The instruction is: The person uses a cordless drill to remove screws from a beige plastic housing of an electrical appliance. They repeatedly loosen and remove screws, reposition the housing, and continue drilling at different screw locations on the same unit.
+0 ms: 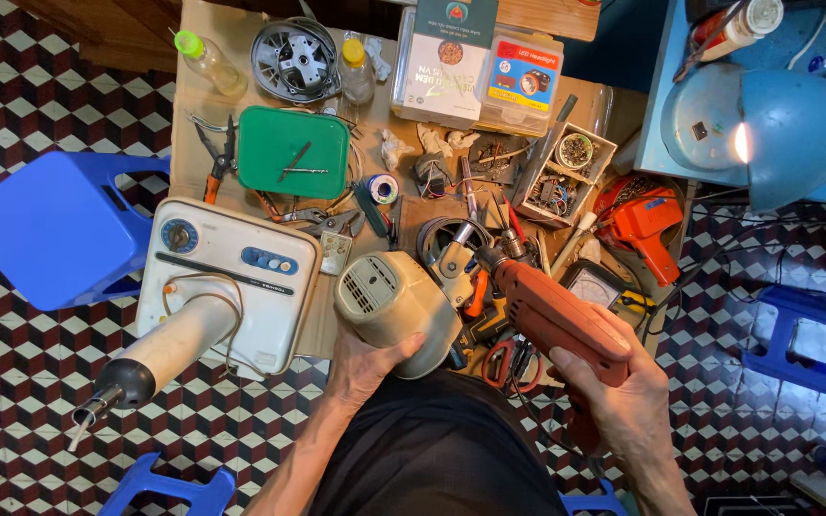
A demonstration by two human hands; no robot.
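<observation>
Motor housing [396,304] in left hand [363,363]

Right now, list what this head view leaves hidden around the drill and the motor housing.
- Drill bit tip: the red drill points into tool clutter; its contact point is lost.
- Right hand: trigger finger hidden behind the grip.
- Beige motor housing: underside hidden; left hand covers its near edge.
- Multimeter: partly behind the drill.

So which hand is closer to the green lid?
Left. The left hand holds the beige motor below the green lid; the right hand, holding the drill, is farther right.
</observation>
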